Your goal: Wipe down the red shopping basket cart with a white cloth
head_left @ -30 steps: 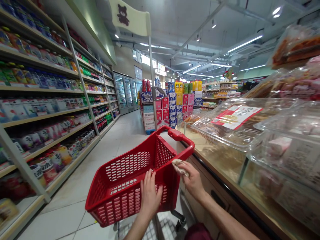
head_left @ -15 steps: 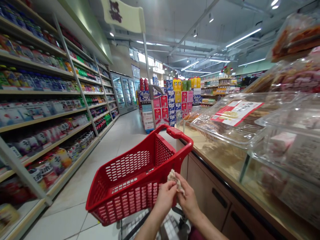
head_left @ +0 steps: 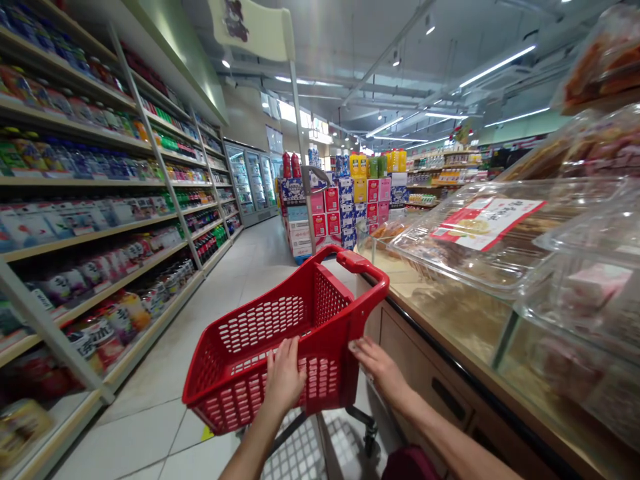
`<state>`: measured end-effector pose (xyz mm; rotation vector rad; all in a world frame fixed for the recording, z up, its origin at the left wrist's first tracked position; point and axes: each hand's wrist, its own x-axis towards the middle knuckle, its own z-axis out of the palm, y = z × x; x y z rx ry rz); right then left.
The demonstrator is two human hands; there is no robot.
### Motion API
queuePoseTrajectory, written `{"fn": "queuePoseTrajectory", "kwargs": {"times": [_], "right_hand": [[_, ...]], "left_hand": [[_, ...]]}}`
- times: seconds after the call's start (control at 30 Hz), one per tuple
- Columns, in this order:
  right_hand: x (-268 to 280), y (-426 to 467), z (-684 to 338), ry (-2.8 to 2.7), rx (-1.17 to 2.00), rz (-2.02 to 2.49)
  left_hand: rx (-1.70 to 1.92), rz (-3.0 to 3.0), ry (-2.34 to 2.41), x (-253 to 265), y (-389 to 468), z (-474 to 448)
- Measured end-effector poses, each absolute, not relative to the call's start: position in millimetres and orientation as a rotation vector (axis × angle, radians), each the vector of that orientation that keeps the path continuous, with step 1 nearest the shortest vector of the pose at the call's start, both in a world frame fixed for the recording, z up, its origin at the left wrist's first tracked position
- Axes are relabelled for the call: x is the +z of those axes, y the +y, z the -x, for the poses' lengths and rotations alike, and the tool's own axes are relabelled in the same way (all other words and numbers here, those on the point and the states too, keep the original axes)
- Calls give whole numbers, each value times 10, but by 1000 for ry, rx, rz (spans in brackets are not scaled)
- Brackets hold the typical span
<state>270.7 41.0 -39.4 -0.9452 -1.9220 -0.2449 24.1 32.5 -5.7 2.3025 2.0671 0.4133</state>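
Note:
A red plastic shopping cart (head_left: 327, 350) stands before me, its basket walls full of slots. My left hand (head_left: 287, 373) is on the basket's near rim, fingers hooked over the top edge. Beside the handle end of the cart is my right hand (head_left: 377, 365), its fingers bent close to the red side panel. Pale bits of a crumpled whitish cloth show at its fingertips and under the palm; most of it is hidden. Whether the right fingers touch the cart, I cannot tell.
Drink shelves (head_left: 95, 220) line the left side. A counter (head_left: 450, 313) with clear food boxes (head_left: 480, 233) runs along my right. Ahead stand stacked cartons (head_left: 330, 213), a sign post (head_left: 300, 133) and glass-door fridges (head_left: 250, 180). Tiled floor (head_left: 215, 300) lies between.
My hands have moved apart from the whitish cloth they held together. The left went left onto the basket rim; the right moved slightly right. The cart appears slightly further right.

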Motion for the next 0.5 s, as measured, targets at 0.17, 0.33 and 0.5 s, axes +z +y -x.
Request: {"fn": "queuePoseTrajectory", "kwargs": {"times": [0.17,0.33,0.5], "right_hand": [[92,594,-2832,-1610,-409,1055],[-328,492,-2666,-1935,-389,899],[-136,480,-2786,-1797,-353,980]], "left_hand": [[415,-2328,2090,-104,286,-246],[425,-2344,2052,-126,269,-222],[418,-2355,2065,-125,257,-210]]}}
